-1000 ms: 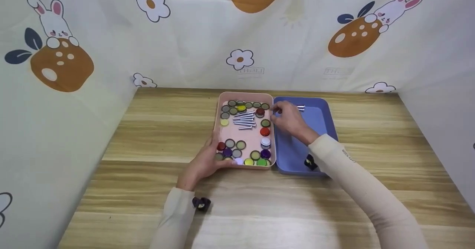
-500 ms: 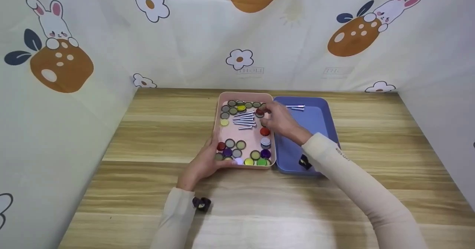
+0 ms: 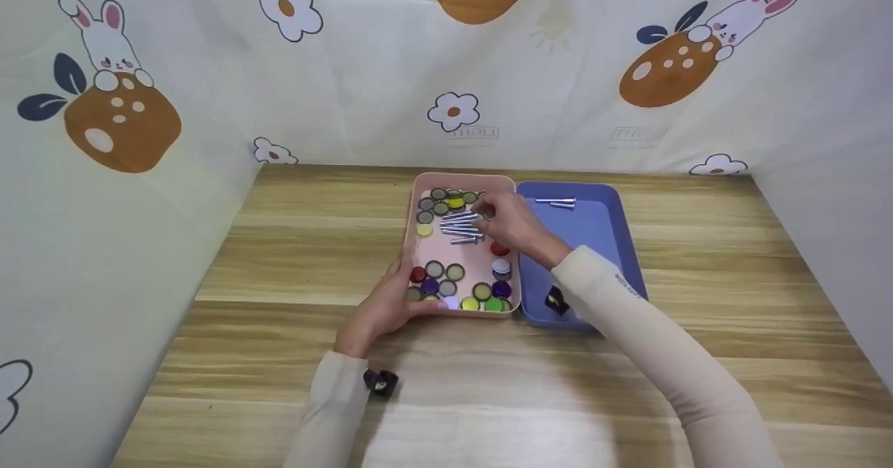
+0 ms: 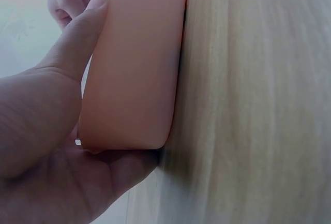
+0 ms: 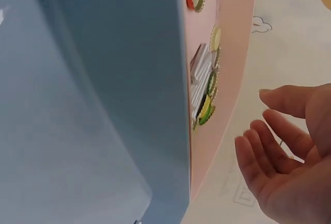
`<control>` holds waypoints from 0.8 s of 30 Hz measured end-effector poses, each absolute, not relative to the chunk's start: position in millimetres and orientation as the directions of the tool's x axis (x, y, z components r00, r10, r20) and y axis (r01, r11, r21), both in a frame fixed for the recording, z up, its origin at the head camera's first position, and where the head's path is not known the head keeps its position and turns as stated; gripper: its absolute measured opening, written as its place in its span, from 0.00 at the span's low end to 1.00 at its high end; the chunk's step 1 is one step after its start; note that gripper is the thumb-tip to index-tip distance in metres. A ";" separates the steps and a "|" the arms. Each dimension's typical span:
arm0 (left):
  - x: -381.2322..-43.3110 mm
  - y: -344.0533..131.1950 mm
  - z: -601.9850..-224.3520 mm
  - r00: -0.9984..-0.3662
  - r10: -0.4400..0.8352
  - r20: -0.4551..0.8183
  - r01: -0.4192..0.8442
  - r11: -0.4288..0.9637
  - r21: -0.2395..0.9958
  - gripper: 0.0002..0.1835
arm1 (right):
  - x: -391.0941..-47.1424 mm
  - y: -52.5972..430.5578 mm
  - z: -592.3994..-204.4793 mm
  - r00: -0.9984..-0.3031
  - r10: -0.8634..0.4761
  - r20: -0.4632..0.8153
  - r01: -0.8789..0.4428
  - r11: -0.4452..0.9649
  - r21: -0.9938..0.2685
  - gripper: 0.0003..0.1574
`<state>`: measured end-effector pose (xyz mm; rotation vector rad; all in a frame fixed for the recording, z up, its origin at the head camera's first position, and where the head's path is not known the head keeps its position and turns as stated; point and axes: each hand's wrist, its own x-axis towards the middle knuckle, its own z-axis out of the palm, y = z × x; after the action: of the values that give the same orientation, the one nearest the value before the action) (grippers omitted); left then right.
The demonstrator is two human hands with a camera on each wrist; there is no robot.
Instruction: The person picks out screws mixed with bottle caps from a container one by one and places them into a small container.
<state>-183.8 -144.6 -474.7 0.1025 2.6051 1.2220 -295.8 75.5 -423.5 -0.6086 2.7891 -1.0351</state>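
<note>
Reaching over the pink tray [image 3: 413, 245] with my right hand [image 3: 513, 222], I hold it above the far half of the tray, fingertips just beside a bundle of bolts [image 3: 460, 225] lying side by side there. From the wrist view this hand is spread and relaxed, fingers [image 5: 269, 151] slightly bent, holding nothing. My left hand [image 3: 387, 305] grips the near left corner of the pink tray, thumb along the left wall and fingers curled under the near edge; the wrist view shows the palm [image 4: 46, 146] wrapped round that rounded corner.

Bottle caps [image 3: 457, 290] in many colours lie in the pink tray: a cluster at the near end, more along the far end and right side. A blue tray [image 3: 614, 245] sits touching the pink tray on its right; two bolts [image 3: 558, 203] rest at its far end. Both trays stand on a wooden tabletop [image 3: 279, 259], with a cloth backdrop [image 3: 349, 70] printed with rabbits and flowers behind and at the sides.
</note>
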 end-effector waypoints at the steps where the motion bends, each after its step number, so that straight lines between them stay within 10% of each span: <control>1: -184.0 -144.5 -474.6 -0.964 0.176 -0.198 -0.039 0.643 0.765 0.68 | -295.9 74.3 -424.0 -0.911 -0.412 0.036 -0.335 0.683 -0.649 0.18; 24: -184.8 -143.1 -473.5 -0.960 0.171 -0.222 -0.065 0.637 0.768 0.69 | -302.2 57.5 -428.2 -0.887 -0.439 -0.142 -0.285 0.764 -0.578 0.11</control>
<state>-184.8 -143.1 -473.5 0.0862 2.5850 1.2289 -302.2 57.5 -428.2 -0.5642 2.6921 -0.8186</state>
